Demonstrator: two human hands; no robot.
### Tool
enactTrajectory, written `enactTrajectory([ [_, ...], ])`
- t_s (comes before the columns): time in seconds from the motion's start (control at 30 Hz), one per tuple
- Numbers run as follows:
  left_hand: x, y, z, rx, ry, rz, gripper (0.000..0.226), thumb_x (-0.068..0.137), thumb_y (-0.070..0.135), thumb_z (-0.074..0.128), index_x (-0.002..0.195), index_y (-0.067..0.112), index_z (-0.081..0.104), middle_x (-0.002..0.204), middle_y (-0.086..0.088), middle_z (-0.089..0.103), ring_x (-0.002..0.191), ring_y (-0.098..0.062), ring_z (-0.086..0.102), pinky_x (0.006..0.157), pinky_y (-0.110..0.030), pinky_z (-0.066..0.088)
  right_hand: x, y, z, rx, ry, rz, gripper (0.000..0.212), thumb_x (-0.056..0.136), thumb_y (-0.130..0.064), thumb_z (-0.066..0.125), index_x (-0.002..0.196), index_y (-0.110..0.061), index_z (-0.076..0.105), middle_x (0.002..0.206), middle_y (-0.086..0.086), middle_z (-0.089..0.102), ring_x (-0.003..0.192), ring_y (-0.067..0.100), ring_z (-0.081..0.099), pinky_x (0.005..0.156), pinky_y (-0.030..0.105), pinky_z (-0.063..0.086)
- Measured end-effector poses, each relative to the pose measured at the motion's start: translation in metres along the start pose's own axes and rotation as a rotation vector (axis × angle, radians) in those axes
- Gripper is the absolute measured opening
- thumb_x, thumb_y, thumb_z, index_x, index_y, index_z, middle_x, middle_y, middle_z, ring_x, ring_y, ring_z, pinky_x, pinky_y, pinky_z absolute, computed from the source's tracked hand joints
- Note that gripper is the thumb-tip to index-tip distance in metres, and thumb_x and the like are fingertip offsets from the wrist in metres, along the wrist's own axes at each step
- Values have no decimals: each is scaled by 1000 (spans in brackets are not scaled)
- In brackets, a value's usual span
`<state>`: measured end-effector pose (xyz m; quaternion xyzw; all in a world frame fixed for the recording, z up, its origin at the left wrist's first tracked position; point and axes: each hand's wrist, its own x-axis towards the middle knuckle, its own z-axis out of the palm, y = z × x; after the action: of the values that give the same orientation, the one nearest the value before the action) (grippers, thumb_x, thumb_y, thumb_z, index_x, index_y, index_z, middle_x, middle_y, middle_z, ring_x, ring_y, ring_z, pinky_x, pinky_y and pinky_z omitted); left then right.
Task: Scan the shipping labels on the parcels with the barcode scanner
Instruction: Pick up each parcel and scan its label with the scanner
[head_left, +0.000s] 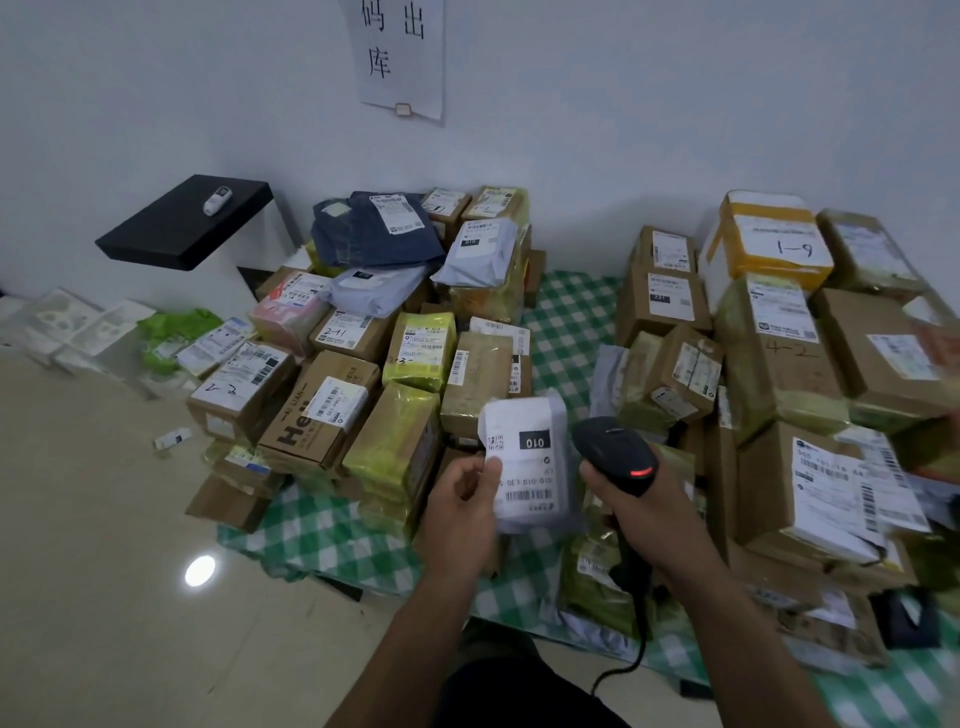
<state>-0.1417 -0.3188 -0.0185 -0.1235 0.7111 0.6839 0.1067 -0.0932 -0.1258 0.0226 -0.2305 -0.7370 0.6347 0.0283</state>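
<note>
Parcels are heaped on a green-and-white checked cloth (569, 317) spread over a glossy pale tiled floor (104, 493), pushed up against a plain white wall (649, 104). The left heap (332, 405) mixes cardboard boxes, yellow-taped packs and grey and blue mailers. The right heap (779, 364) is mostly larger boxes, and a strip of bare cloth shows between the two. On the wall hangs a paper sheet (400, 52) with large handwritten characters. In the left corner stands a small black desk (176, 228) with a white device (215, 200) lying on top. A bright lamp reflection (200, 570) shines on the tiles. Above the near edge of the cloth, the left hand (460, 501) holds a white mailer (550, 415), its fingers (491, 470) pinching the left edge. The shipping label (524, 467) faces up and reads upside down. Just beside it, the right hand (631, 506) has its fingers (595, 478) clenched around the handle of the black barcode scanner (615, 449), whose red light glows. Its cable (636, 649) trails down toward the floor.
</note>
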Motion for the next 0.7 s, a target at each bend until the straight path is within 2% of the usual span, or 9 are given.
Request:
enactTrajectory([
  [0.07, -10, 20, 6, -120, -62, -4, 16, 101, 30, 66, 102, 14, 67, 101, 0, 79, 95, -19, 77, 82, -45, 63, 0, -5, 1, 68, 14, -24, 48, 88, -32, 82, 131, -39, 63, 116, -16, 72, 97, 3, 71, 77, 34, 63],
  [0.17, -18, 38, 11, -179, -126, 15, 18, 99, 23, 69, 108, 10, 61, 107, -3, 79, 98, -19, 77, 81, -43, 63, 0, -11, -3, 181, -4, -25, 43, 83, -25, 86, 118, -39, 67, 111, -12, 76, 96, 5, 74, 77, 35, 64],
  [0.23, -18, 43, 10, -231, -155, 8, 28, 93, 19, 74, 116, 16, 58, 113, -4, 77, 101, -19, 76, 81, -42, 63, 1, -14, -7, 177, -20, -31, 63, 69, -27, 92, 126, -30, 66, 116, -7, 76, 102, 12, 75, 80, 41, 64],
  [0.3, -14, 46, 9, -289, -198, 5, 54, 86, 18, 80, 131, 30, 53, 117, -5, 76, 107, -20, 74, 84, -44, 63, 3, -15, -12, 150, 3, -43, 76, 62, -26, 94, 132, -25, 62, 119, -3, 75, 104, 16, 75, 78, 40, 64],
  [0.37, -8, 48, 9, -289, -262, 33, 84, 79, 18, 83, 147, 43, 40, 120, -5, 75, 112, -19, 72, 87, -45, 62, 5, -16, -15, 153, 8, -39, 73, 71, -16, 92, 136, -24, 60, 121, -2, 74, 105, 18, 74, 76, 36, 63],
  [0.4, -7, 51, 9, -271, -294, 55, 90, 80, 16, 83, 151, 45, 36, 120, -4, 75, 113, -18, 71, 88, -44, 62, 6, -17, -17, 151, 2, -41, 70, 76, -10, 90, 137, -25, 59, 122, -3, 74, 106, 18, 73, 76, 35, 62],
  [0.53, -1, 63, 11, -182, -349, 145, 70, 89, 6, 78, 147, 34, 51, 119, 6, 76, 111, -13, 71, 80, -32, 62, 5, -28, -21, 155, 0, -53, 60, 86, -2, 81, 136, -28, 59, 118, -5, 73, 101, 12, 72, 72, 29, 61],
  [0.7, 18, 77, 19, -113, -218, 197, 69, 92, 9, 77, 142, 45, 45, 120, 15, 67, 107, -1, 65, 67, -17, 58, 7, -43, -28, -49, 47, -116, 53, 88, -23, 83, 133, -35, 59, 109, -10, 74, 96, 15, 72, 88, 48, 62],
])
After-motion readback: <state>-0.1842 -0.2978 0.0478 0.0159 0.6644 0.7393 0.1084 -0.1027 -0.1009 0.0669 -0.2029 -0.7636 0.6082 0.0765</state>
